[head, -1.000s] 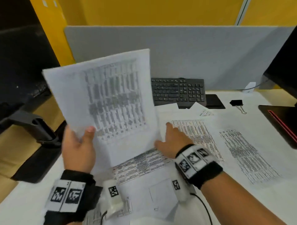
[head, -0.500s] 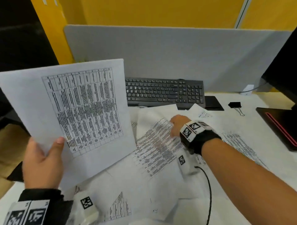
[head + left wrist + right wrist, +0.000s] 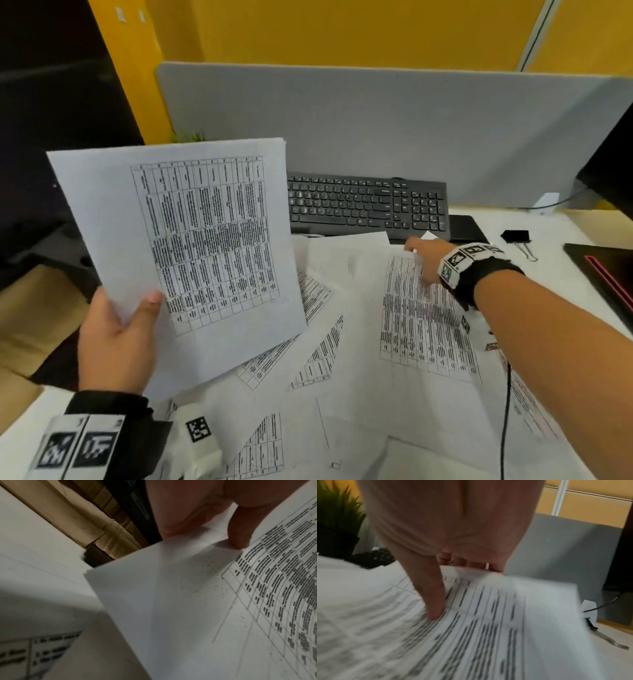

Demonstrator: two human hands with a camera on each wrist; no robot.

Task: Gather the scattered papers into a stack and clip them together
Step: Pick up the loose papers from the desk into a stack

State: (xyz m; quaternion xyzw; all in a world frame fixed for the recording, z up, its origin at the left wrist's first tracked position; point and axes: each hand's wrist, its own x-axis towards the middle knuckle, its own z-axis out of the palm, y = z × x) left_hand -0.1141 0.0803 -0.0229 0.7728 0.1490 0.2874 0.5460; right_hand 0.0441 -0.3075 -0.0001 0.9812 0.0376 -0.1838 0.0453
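My left hand [image 3: 116, 342] holds a raised stack of printed papers [image 3: 191, 240] by the lower left corner, thumb [image 3: 240, 527] pressed on the front sheet [image 3: 163, 601]. My right hand [image 3: 424, 257] reaches to the far edge of a printed sheet [image 3: 421, 325] just in front of the keyboard. In the right wrist view the thumb [image 3: 433, 601] lies on top of that sheet [image 3: 488, 628] and the fingers curl under its edge. More sheets [image 3: 308, 394] lie overlapped on the white desk. A black binder clip [image 3: 515, 236] sits at the back right, apart from both hands.
A black keyboard [image 3: 366, 205] stands against the grey partition [image 3: 376, 120]. A dark laptop with a red stripe [image 3: 603, 274] and a monitor [image 3: 609, 171] are at the right. A plant [image 3: 335, 511] shows behind the papers. A cable [image 3: 505, 411] hangs from my right wrist.
The right hand has slid right along the desk and now pinches the far edge of a printed sheet, which has turned straighter. The left hand's stack has shifted right.
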